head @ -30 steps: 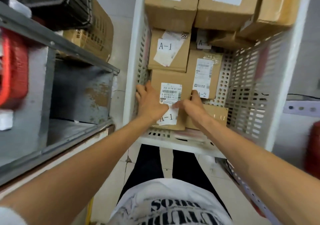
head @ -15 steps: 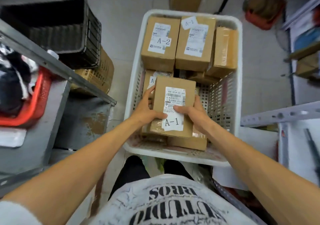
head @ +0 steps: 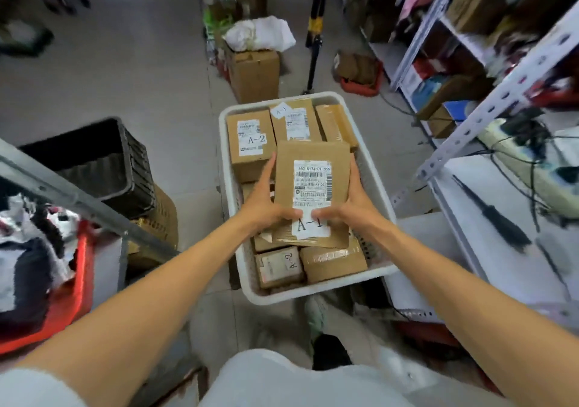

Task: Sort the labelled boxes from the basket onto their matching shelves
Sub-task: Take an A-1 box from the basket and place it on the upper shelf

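Observation:
A brown cardboard box labelled A-1 [head: 313, 162] is held above the white basket [head: 241, 268] on the floor. My left hand [head: 266, 199] grips its left edge, thumb across the label. My right hand [head: 351, 199] grips its right edge, thumb on the label too. Inside the basket lie several more boxes: one marked A-2 [head: 250, 143] at the far left, another A-1 box [head: 296, 121] behind it, and a small A-2 box [head: 279, 267] at the near end. Boxes under the held one are partly hidden.
A grey metal shelf rail [head: 78, 196] runs on the left, with a black crate [head: 103, 162] and a red bin [head: 72, 293] beside it. White slotted shelving [head: 488, 105] with clutter stands on the right. A carton [head: 253, 71] stands on the floor beyond the basket.
Both hands have lifted the A-1 box up out of the basket. My view has risen and pulled back, so the floor and right shelving now show.

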`<state>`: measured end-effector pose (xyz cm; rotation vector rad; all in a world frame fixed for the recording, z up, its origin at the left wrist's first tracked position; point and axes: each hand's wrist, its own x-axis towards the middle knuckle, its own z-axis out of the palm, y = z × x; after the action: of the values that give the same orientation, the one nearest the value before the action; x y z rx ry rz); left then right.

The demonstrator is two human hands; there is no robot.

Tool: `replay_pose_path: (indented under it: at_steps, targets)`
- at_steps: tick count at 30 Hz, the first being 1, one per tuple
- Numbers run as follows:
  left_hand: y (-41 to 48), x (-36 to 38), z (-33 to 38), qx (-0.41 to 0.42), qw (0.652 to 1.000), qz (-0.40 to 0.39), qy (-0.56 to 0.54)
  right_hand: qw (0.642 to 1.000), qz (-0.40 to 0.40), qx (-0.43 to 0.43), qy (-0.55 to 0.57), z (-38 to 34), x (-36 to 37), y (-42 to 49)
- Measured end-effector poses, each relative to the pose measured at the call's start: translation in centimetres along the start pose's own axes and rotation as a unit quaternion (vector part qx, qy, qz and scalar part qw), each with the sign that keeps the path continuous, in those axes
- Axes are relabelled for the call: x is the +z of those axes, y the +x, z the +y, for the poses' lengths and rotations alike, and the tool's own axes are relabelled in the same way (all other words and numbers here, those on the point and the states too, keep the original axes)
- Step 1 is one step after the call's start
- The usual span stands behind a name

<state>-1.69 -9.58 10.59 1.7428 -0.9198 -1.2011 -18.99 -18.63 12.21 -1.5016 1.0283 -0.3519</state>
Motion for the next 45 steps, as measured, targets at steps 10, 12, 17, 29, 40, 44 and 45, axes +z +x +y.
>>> replay_pose_path:
  at_steps: [10, 12, 17, 29, 40, 44, 45]
  targets:
    - [-6.1, 2.5, -0.4, 0.048, 0.992, -0.094, 0.064, 0.996, 0.092, 0.012, 0.012, 2.0, 0.6, -10.0]
    - [-7.6, 3.5, -0.5, 0.049, 0.991, -0.109, 0.060, 0.994, 0.106, 0.017, 0.008, 2.7, 0.5, -12.0]
    - [-12.4, 6.9, -1.5, 0.065, 0.984, -0.144, 0.086, 0.988, 0.152, 0.022, 0.015, 5.7, 0.9, -18.7]
    - [-21.1, 19.4, -1.8, 0.159, 0.933, -0.302, 0.116, 0.944, 0.322, 0.052, 0.047, 12.6, -1.3, -36.7]
    - [-33.2, 42.2, 9.7, 0.311, 0.753, -0.560, 0.149, 0.761, 0.643, 0.077, 0.045, 13.0, -9.2, -60.6]
    - [-40.9, 49.6, 14.7, 0.357, 0.657, -0.652, 0.129, 0.648, 0.754, 0.105, 0.011, 10.5, -9.8, -69.6]
    - [-43.0, 51.0, 15.7, 0.362, 0.633, -0.674, 0.121, 0.620, 0.777, 0.108, -0.002, 9.7, -9.8, -71.8]
